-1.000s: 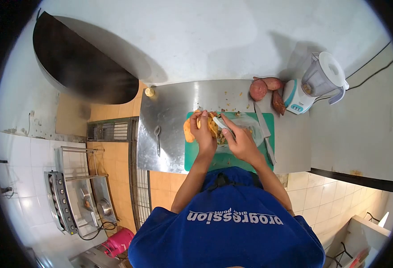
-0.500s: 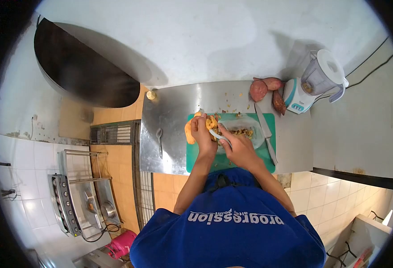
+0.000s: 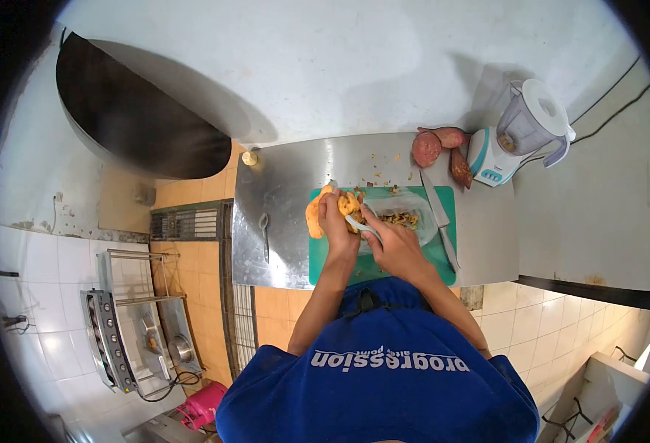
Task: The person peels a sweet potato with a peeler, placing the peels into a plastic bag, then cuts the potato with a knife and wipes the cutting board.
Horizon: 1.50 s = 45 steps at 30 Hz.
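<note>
My left hand (image 3: 336,225) is closed around a knobbly orange sweet potato (image 3: 348,202), its flesh bared where it shows. In my right hand (image 3: 399,249) I grip a pale-handled peeler (image 3: 362,224), its head against the sweet potato; my fingers partly hide the blade. Another orange peeled piece (image 3: 314,214) shows just left of my left hand. Beneath and right of my hands, a clear plastic tub (image 3: 430,230) holds dark and yellowish peelings (image 3: 400,218). The tub rests on a green cutting board (image 3: 321,267).
A knife (image 3: 435,203) lies along the board's right side. Unpeeled sweet potatoes (image 3: 427,149) sit beside a blender (image 3: 520,133) at the back right. On the steel table (image 3: 284,199) are a spoon (image 3: 264,236), a small pale round piece (image 3: 249,158) and scattered scraps.
The view has shifted very slightly. Both hands keep nearly the same place and hold on the sweet potato and the peeler.
</note>
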### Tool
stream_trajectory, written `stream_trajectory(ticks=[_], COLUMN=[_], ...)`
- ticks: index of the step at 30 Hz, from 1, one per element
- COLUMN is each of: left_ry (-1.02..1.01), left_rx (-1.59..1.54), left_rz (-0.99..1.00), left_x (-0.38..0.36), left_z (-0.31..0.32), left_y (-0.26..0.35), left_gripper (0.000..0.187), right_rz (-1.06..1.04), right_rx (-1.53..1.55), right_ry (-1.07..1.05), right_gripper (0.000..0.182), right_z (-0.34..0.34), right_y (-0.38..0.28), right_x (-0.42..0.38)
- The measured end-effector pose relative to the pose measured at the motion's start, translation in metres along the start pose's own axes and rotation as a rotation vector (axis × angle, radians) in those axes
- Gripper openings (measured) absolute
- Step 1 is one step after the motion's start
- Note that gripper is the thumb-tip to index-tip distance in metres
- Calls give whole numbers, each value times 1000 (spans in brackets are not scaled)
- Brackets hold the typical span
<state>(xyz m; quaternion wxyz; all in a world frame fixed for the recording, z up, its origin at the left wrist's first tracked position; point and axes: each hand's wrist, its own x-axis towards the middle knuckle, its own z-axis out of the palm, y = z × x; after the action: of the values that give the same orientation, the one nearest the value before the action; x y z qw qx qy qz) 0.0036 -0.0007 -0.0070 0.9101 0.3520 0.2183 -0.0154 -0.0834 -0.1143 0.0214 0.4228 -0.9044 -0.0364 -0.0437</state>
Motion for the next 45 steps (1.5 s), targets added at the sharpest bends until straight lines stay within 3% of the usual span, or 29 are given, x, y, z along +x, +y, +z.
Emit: stream_trajectory(ticks=[4,6,7,11,13,14,16,19,20,22,24,26,27,28,30,32,33,36,38,41,43,45], left_ry=[-64,-82,-107,-130,-354,-355,-469,-462,-461,-435,-440,-449,-431,-413,-416,-444,-523,-593,-669,-761,-920,-960], left_rx=[12,-39,-81,-116,15,14,150,88,87,96,108,124,130,134,145,337,437,483,463,343,465,506], left_rz=[-101,-118,-139,-220,-197,-198,-308,-396,-394,-402,-408,-423,-473,-519,-499,-326,-196,-191,-265,-368,-201,-114], left_x=[6,6,7,5,-8,-9,-11,-3,-1,1,7,10,8,5,1,-5,5,13,5,-2,-7,-18], left_z=[-8,-11,-11,-12,-9,-9,-11,-21,-25,-23,-26,-30,-29,-27,-24,-24,-33,-48,-47,-48,-40,-29], left_y=[4,2,2,5,10,11,11,-1,-3,-5,-8,-14,-11,-9,-1,1,-10,-16,2,9,8,8], left_gripper=[12,15,18,21,22,22,28,32,32,33,32,32,30,29,29,32,34,41,49,52,61,67], right_rz=[-11,430,335,392,380,380,194,178,177,108,124,-45,132,132,191,146,107,46,243,291,332,455], right_rx=[235,1194,1135,1084,994,993,770,529,529,580,666,366,553,550,569,737,725,673,704,824,882,1040], right_ry=[18,-7,29,54,22,23,158,337,336,546,481,328,240,237,388,339,240,97,-125,-90,-80,177], right_gripper=[54,58,59,62,71,71,78,79,79,77,76,69,64,64,61,52,52,50,46,42,44,42], right_z=[8,2,-5,-2,-3,1,9,5,4,-9,-7,-4,-6,-5,-1,4,3,12,0,0,5,21], right_y=[21,26,22,28,25,29,36,45,51,44,31,30,34,45,65,76,72,75,61,62,64,62], right_x=[4,11,13,17,18,21,29,37,41,51,38,35,35,38,48,43,36,24,21,21,23,25])
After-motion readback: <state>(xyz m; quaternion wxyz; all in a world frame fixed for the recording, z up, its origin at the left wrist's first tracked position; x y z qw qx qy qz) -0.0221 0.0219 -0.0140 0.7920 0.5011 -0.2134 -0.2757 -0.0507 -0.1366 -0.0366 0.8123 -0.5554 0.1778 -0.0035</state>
